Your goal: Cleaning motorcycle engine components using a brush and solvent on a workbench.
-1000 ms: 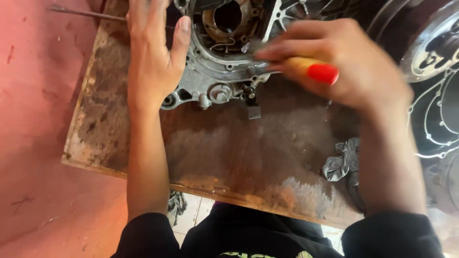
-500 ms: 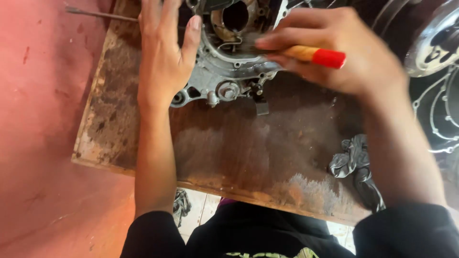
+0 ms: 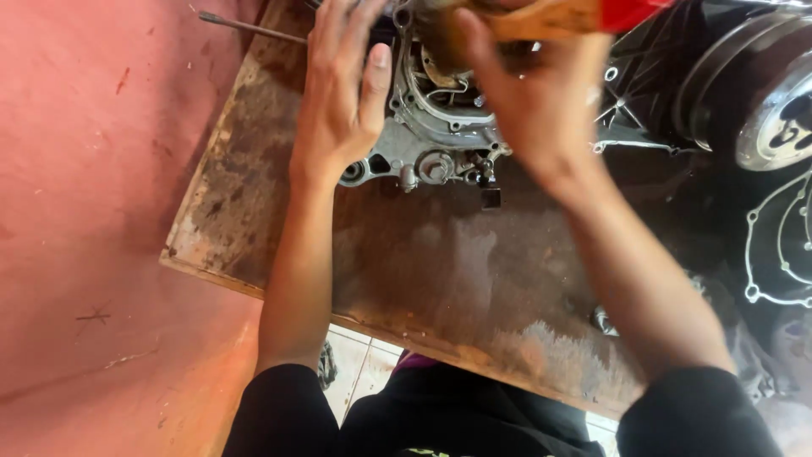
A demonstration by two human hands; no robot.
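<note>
Head view: L hand (image 3: 342,101) flat, fingers spread, pressing the engine case (image 3: 431,135) on the board (image 3: 440,271). R hand (image 3: 529,93) closed round a tool handle (image 3: 567,17) above the case. 1 rod (image 3: 249,28) top left.

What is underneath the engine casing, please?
The engine casing rests on a stained, rusty board. The left hand and right hand hide its upper part.

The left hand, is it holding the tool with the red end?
No, the left hand lies flat on the grey engine case, while the right hand grips the red-tipped tool.
</note>
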